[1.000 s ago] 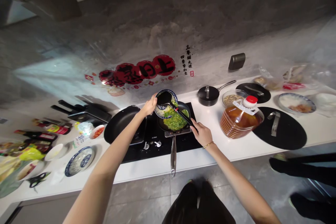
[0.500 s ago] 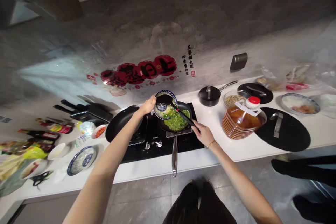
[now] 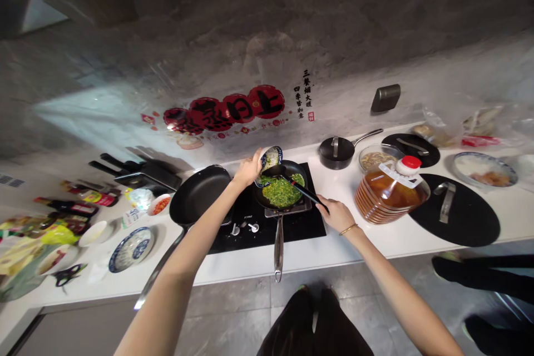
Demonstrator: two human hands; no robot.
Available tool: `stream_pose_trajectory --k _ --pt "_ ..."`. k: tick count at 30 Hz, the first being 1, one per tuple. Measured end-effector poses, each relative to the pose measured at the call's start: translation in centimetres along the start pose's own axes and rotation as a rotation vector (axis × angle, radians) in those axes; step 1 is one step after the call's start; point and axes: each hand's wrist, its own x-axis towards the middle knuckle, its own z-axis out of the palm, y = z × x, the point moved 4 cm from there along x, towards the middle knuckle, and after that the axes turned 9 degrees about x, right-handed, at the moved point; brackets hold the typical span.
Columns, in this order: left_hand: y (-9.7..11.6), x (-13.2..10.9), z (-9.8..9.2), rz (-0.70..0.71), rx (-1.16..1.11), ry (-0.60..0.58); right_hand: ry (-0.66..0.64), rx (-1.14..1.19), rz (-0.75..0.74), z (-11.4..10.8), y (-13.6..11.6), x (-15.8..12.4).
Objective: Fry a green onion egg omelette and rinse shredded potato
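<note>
My left hand [image 3: 250,169] grips a blue-and-white patterned bowl [image 3: 271,159], tipped on its side over the rear left of a frying pan [image 3: 306,173]. In the pan lies a yellow-green mixture of egg and chopped greens [image 3: 281,193]. My right hand [image 3: 335,213], with a bracelet at its wrist, is closed around the black handle of a spatula [image 3: 307,194]. The spatula's dark head is at the bowl's mouth, partly hidden against the pan. Toward me points the pan's metal handle [image 3: 278,250].
A second black pan [image 3: 196,200] sits on the hob [image 3: 267,233] at left. Right of it stand a lidded saucepan [image 3: 336,153], a big oil jug [image 3: 390,192] and a large black lid [image 3: 456,214]. Bowls, bottles, scissors [image 3: 68,275] line the left counter. Another person's legs [image 3: 484,272] show at right.
The bowl has tilted further onto its side, and more of the mixture lies in the pan. The spatula has shifted down and right relative to the bowl. My view has moved slightly.
</note>
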Motion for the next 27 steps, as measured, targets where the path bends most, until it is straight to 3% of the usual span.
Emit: stream_pose_trajectory --k 4,9,15,19,27 --pt "1.2 -0.1 0.4 0.042 0.043 0.007 -0.018 -0.109 0.039 -0.7 -0.4 0.2" --pt "0.5 0.0 0.4 0.002 0.091 0.016 -0.097 -0.198 0.087 -1.1 0.2 -1.6" --pt "0.9 0.0 0.1 -0.067 0.11 0.014 0.023 -0.192 0.066 -0.2 -0.7 -1.7" --pt "2.0 0.0 -0.2 -0.092 0.127 0.027 0.013 -0.169 0.107 1.3 -2.1 -0.8" --pt "0.6 -0.7 -0.9 -0.154 0.123 0.042 0.022 -0.12 0.175 0.5 -0.7 -2.5"
